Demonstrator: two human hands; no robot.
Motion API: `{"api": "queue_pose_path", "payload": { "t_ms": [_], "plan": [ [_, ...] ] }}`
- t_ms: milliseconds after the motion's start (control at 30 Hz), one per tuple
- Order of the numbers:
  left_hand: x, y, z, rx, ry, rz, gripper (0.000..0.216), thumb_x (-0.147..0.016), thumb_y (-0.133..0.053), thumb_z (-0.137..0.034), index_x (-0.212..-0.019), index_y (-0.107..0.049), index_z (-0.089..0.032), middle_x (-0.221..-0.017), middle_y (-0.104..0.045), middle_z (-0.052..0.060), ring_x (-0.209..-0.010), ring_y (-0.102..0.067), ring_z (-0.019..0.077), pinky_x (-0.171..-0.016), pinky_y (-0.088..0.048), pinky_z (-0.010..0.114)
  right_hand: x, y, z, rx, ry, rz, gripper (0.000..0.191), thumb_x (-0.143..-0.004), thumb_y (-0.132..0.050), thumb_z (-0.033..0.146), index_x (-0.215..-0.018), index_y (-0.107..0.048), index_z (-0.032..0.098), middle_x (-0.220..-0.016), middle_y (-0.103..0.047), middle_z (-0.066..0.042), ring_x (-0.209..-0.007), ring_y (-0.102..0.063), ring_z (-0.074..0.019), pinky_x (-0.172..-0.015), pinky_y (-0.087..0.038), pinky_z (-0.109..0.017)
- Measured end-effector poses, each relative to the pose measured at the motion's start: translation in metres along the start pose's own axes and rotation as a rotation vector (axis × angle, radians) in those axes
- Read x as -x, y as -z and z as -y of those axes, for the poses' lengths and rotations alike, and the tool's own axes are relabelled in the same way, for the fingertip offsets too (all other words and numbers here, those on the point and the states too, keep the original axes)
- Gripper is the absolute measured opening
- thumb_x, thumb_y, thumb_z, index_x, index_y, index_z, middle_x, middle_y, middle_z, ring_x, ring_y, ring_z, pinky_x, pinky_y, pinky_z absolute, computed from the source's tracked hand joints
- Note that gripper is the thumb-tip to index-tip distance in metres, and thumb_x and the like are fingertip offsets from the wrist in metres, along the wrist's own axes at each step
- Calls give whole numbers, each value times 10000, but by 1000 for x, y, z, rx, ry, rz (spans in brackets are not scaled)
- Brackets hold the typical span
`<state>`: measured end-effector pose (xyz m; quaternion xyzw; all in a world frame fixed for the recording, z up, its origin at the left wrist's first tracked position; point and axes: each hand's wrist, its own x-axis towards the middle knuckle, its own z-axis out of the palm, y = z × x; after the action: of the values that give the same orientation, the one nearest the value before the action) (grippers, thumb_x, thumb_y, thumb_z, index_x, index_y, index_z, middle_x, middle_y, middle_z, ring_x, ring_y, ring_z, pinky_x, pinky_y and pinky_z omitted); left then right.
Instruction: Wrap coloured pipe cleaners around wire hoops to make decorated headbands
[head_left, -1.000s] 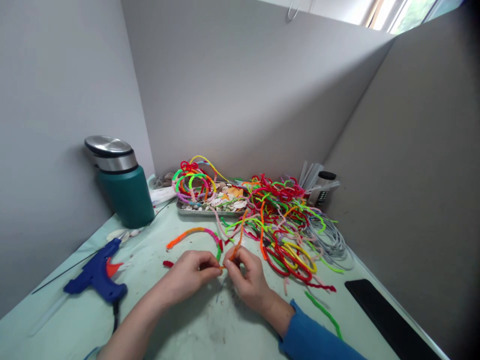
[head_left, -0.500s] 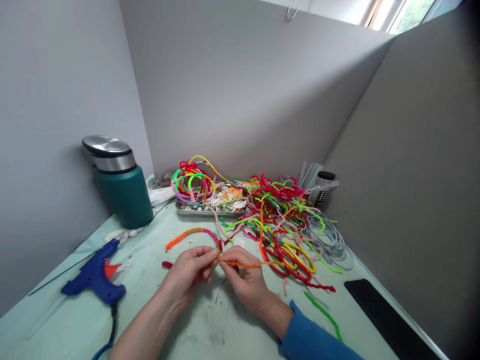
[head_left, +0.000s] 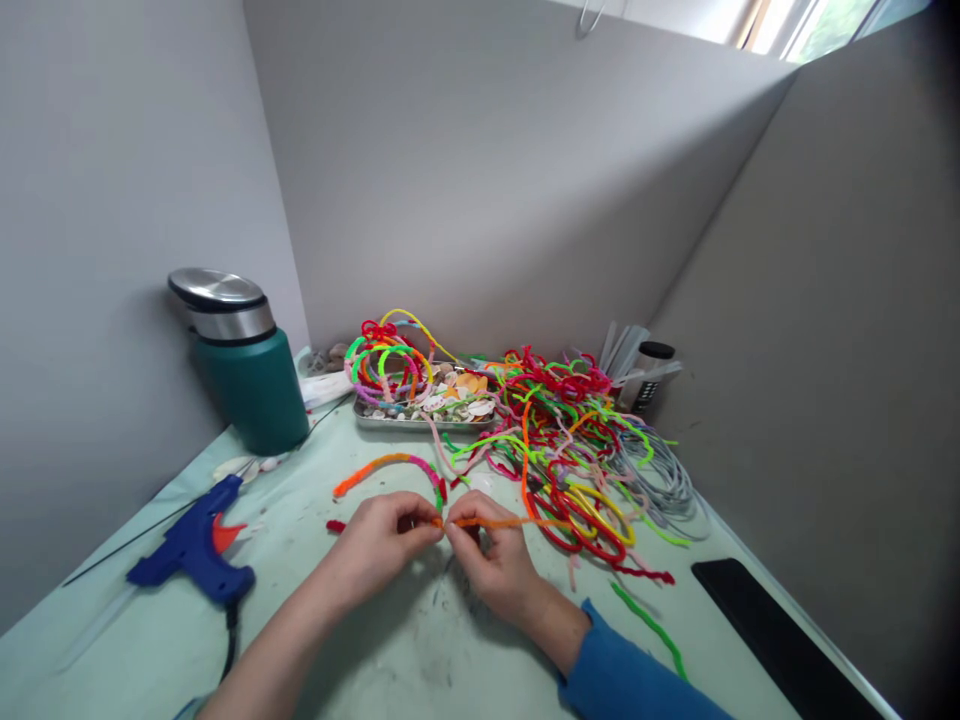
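Note:
My left hand (head_left: 381,548) is closed, its thumb and fingers pinched at the near end of a curved wire wrapped in multicoloured pipe cleaner (head_left: 391,459). That piece arcs away to the upper left in green, pink, yellow-brown and orange. Close beside it, my right hand (head_left: 495,570) pinches an orange pipe cleaner (head_left: 511,522), whose free length sticks out to the right over the hand. Fingertips of both hands nearly meet, and the spot where the orange strand joins the curved piece is mostly hidden. A small red piece (head_left: 335,526) lies left of my left hand.
A blue glue gun (head_left: 196,540) and a green bottle (head_left: 255,390) stand left. Behind are a metal tray (head_left: 420,424) of shells and a tangled pipe-cleaner heap (head_left: 555,400). Grey wire (head_left: 667,485), a green strand (head_left: 651,628) and a black slab (head_left: 772,630) lie right.
My left thumb and fingers have shifted their pinch, with the thumb now lower and nearer the right fingertips. The right hand keeps hold of the orange pipe cleaner, barely moved.

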<state>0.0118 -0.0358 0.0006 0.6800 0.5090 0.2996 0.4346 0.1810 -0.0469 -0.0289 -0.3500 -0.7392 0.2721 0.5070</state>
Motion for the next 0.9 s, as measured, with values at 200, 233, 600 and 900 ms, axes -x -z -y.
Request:
{"api": "queue_pose_path", "payload": {
  "t_ms": [200,233,600,900],
  "plan": [
    [2,-1,-3,-65,14,9,204,-693,-590,-347,-621,-620,-159,-581,-560,-21,-573,-465,128,-532,-328,224,-1,0,-4,-246,-203,-38,114,-835,-525,268,-777,-542,172,-702,-519,-3,-576,-491,-108,-531,-406,-233],
    [2,-1,-3,-43,18,13,204,-691,-595,-344,-610,-611,-158,-569,-547,-27,-560,-450,121,-523,-317,221,-2,0,-4,-318,-240,-53,122,-835,-529,286,-790,-537,173,-693,-512,7,-546,-482,-97,-505,-396,-222],
    [1,-1,-5,568,196,-63,290,-662,-687,-397,-645,-535,-151,-455,-476,-72,-414,-373,50,-464,-287,192,-5,-2,0,-352,-174,-113,89,-830,-538,255,-790,-540,175,-737,-528,-9,-567,-492,-97,-515,-419,-223],
    [-1,-14,-2,808,236,-67,303,-648,-717,-389,-673,-573,-123,-468,-493,-48,-403,-368,39,-423,-266,170,-1,-4,5,-68,127,-47,104,-800,-524,92,-832,-561,183,-754,-568,-37,-733,-550,-153,-678,-445,-291]
  ]
}}
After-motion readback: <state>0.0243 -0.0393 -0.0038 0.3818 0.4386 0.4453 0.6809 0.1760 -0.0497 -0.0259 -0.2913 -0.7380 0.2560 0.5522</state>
